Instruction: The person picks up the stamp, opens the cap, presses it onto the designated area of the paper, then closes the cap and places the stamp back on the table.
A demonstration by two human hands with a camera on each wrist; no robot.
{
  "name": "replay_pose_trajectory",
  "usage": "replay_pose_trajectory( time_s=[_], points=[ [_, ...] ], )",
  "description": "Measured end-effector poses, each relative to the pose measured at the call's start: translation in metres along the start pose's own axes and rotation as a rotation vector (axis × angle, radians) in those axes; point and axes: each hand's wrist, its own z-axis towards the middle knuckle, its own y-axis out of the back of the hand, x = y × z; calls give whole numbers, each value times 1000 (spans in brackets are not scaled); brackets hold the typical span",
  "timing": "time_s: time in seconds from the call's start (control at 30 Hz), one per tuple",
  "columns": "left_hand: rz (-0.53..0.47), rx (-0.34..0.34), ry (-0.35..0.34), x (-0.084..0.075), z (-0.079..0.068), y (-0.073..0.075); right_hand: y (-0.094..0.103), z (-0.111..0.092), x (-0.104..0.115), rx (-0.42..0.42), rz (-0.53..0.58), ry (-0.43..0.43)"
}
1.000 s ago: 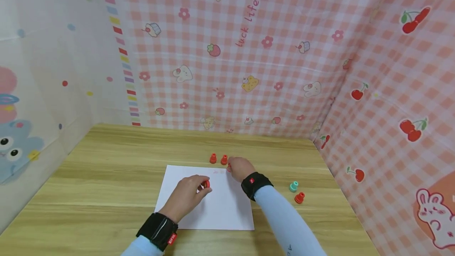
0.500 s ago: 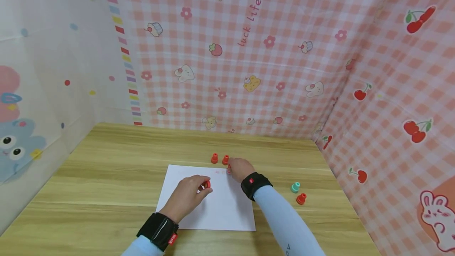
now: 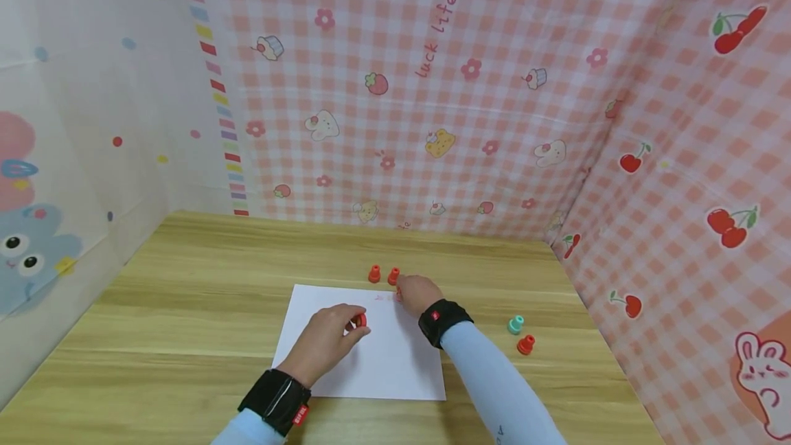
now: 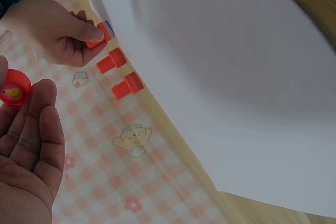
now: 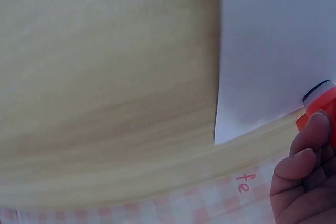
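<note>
Pinching a red stamp (image 5: 325,102) at the far edge of the paper (image 3: 389,369), the right hand (image 3: 420,292) stays where it was a second ago; whether stamp and sheet touch, I cannot tell. The left hand (image 3: 321,340) likewise keeps a red cap (image 4: 19,78) between thumb and fingers. Two more red stamps (image 3: 374,275) stand unmoved beyond.

Soft shadows lie on the white paper (image 3: 389,362)
</note>
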Motion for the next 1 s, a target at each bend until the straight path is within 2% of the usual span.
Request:
replay_pose_trajectory(
  time_s=[0.17,0.47,0.8,1.0],
  points=[
    [-2,-1,-11,0,0,-2,1,0,-1,10,10,25],
    [2,18,-10,-1,1,-5,-2,3,-4,51,46,-1],
    [21,25,-12,0,3,-2,-5,8,-10,89,77,8],
    [20,16,-27,0,3,0,4,10,-4,96,12,48]
  ],
)
